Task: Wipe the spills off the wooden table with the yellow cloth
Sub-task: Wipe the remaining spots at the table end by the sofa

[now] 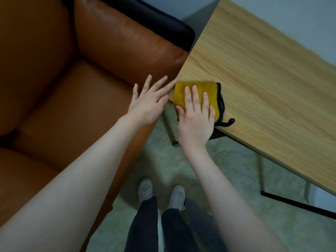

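— Folded yellow fleecy cloth (195, 93), black-edged: where?
— Corner of the pale wood-grain surface (263, 73), under the flat, straight-fingered right hand (196, 117).
— Left hand (148, 104)?
— At nine o'clock, fingers spread, grasping nothing, over the smooth brown leather sofa (72, 79).

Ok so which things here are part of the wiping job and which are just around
Part of the job:
yellow cloth, folded, at the table's corner
wooden table
right hand, flat on the cloth
left hand, fingers spread beside the corner

Just around:
brown leather sofa
grey shoes

Yellow cloth (195, 91) fuzzy, matt; table (263, 84) smooth wood-grain; sofa (118, 42) glossy leather.
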